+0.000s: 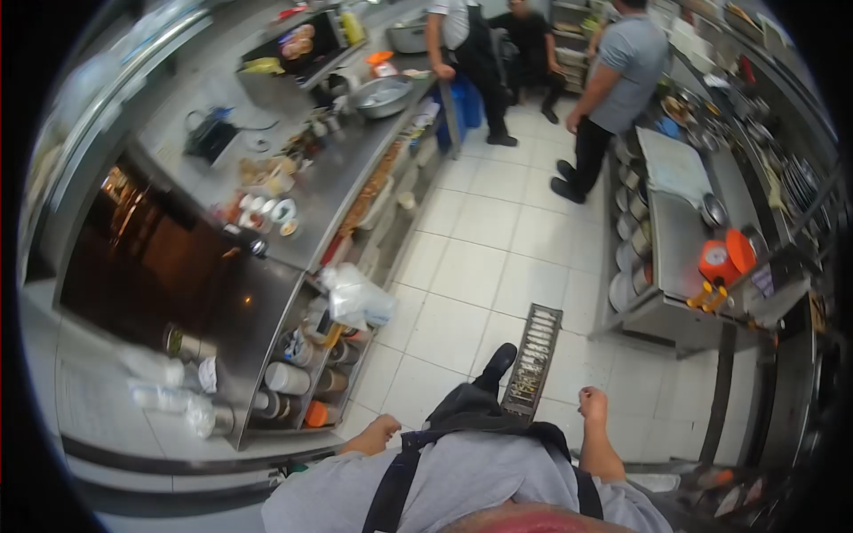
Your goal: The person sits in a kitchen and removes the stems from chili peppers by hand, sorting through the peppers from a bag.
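Note:
My left hand (382, 430) hangs low beside my dark apron (458, 409), its fingers loosely curled with nothing seen in them. The nearest thing to it is an open steel shelf unit (309, 431) holding white tubs (287, 378) and an orange-lidded container (320, 414). On the other side, my right hand (592, 402) is held out over the tiled floor in a loose fist. No object shows in it, and it touches nothing. Between my hands, one black shoe (503, 357) steps beside a metal floor drain grate (535, 360).
A steel counter (342, 191) with a large metal bowl (382, 96) runs along the left. At right stands another counter (671, 240) with an orange scale (716, 259). Farther up the aisle are a person in grey (626, 71) and two others. A plastic bag (355, 298) juts from the left counter.

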{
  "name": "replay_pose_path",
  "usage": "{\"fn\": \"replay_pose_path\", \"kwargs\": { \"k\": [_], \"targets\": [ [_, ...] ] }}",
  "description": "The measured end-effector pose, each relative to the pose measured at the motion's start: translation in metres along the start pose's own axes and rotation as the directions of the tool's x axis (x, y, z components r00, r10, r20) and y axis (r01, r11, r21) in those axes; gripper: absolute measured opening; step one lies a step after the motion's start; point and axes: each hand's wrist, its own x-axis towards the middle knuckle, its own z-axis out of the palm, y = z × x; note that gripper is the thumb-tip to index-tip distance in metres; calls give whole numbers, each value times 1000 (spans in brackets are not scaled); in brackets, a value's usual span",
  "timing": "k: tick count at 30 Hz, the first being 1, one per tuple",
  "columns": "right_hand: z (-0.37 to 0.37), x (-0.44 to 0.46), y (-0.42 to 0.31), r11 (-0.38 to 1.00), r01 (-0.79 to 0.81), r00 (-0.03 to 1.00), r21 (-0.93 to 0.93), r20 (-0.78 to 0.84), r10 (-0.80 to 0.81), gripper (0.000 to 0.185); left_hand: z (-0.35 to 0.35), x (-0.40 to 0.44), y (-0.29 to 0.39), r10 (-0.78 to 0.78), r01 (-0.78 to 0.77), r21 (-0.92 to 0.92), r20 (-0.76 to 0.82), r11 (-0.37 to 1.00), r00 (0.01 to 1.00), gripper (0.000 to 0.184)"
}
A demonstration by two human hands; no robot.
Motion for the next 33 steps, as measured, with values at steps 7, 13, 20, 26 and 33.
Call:
{"fn": "replay_pose_path", "kwargs": {
  "k": [7, 13, 20, 26, 33],
  "targets": [
    [-40, -89, 59, 875, -357, 926, -328, 0, 378, 22, -190, 123, 188, -182, 182, -33, 15, 983, 983, 22],
    [-84, -130, 113, 758, -651, 666, -33, -505, 549, 24, -330, 269, 353, -116, 146, 221, -142, 964, 983, 11],
    [-12, -107, 175, 831, -521, 845, -195, -252, 471, 32, -314, 318, 583, 519, -220, 713, -230, 665, 823, 25],
    [-39, -8, 282, 940, -316, 949, -132, -48, 312, 24, -191, 252, 677, 558, -412, 544, -130, 731, 819, 48],
    [-238, 120, 296, 750, -445, 794, 490, -170, 583, 17, -136, 237, 599, 243, -199, 768, 59, 608, 968, 35]
  ]
}}
